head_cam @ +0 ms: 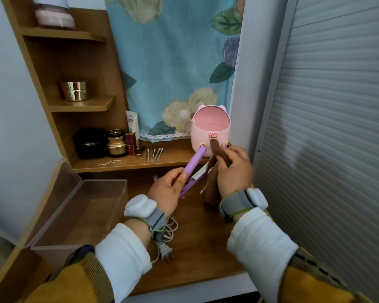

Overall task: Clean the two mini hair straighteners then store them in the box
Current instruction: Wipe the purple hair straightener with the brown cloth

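My left hand [167, 192] grips a purple mini hair straightener [194, 165] by its lower end, jaws apart, tip pointing up and right over the desk. A brown cloth [214, 169] is pinched in my right hand [233, 169]; one strip sticks up and the rest hangs down against the straightener's white inner plate. The straightener's white cord [170, 226] and plug [165, 251] trail under my left wrist. A clear plastic box [81, 213] stands with its lid up at the left of the desk. Only one straightener is in view.
A pink desktop bin [208, 130] stands on the low shelf right behind my hands. Jars, a black case, a tube and cotton swabs [154, 154] fill the shelf's left side. A ribbed grey shutter [326, 127] runs along the right. The desk's front edge is near my sleeves.
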`<state>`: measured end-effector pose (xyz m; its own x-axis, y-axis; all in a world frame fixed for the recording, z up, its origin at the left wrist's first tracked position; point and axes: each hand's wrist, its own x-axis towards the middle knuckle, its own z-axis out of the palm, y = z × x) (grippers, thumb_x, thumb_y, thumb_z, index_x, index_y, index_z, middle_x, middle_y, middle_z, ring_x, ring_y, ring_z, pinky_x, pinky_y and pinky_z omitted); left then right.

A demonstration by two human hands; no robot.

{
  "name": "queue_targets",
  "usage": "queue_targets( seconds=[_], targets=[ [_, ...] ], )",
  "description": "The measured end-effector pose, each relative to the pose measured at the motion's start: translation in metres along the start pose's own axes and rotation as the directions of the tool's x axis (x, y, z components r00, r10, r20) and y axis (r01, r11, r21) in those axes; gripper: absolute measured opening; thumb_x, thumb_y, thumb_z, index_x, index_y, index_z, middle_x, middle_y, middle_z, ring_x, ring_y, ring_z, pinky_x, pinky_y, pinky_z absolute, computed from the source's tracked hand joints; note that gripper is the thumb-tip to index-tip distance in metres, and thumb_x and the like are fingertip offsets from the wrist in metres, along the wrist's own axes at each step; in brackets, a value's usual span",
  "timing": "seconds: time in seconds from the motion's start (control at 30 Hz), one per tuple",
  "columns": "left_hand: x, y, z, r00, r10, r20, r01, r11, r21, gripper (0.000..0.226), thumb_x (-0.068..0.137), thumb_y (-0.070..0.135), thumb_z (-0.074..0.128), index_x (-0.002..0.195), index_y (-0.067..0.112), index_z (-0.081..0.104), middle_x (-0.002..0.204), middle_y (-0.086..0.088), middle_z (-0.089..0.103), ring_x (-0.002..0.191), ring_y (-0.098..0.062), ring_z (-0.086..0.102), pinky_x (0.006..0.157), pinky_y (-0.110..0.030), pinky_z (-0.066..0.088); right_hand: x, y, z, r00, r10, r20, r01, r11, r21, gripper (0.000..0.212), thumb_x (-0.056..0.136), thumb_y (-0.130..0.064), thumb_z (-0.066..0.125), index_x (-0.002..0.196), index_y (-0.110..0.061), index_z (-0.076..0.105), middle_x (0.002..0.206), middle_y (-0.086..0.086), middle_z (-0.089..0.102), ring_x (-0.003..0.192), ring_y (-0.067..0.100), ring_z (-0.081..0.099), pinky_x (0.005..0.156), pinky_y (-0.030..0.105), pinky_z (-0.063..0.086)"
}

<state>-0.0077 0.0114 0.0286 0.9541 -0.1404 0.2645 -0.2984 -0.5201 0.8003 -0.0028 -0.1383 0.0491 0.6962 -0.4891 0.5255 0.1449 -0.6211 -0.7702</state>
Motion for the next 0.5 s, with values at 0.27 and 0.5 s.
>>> queue_targets(
  seconds=[0.27,0.5],
  targets=[
    [0.003,-0.001,0.003,0.998,-0.027,-0.05,0.024,0.998,-0.06,0.028,0.095,0.032,0.048,0.12,0.027,0.06,0.094,0.01,0.062,0.099,-0.018,0.061,0.108,-0.048,0.033,-0.019,0.0,0.013,0.861,-0.256,0.44,0.354,0.922,-0.155,0.04,0.083,-0.002,0.05,0.121,-0.008,0.063,0.13,0.006,0.055,0.121,0.022,0.049,0.103,0.024,0.034],
    [0.011,-0.015,0.013,0.98,-0.191,-0.059,0.157,0.92,-0.36,0.013,0.089,0.04,0.052,0.093,0.043,0.065,0.094,-0.003,0.07,0.103,-0.031,0.061,0.105,-0.053,0.038,-0.044,-0.004,0.023,0.858,-0.311,0.408,0.352,0.936,-0.028,0.033,0.079,0.005,0.051,0.105,-0.004,0.07,0.113,0.009,0.058,0.099,0.021,0.057,0.083,0.012,0.035]
  ],
)
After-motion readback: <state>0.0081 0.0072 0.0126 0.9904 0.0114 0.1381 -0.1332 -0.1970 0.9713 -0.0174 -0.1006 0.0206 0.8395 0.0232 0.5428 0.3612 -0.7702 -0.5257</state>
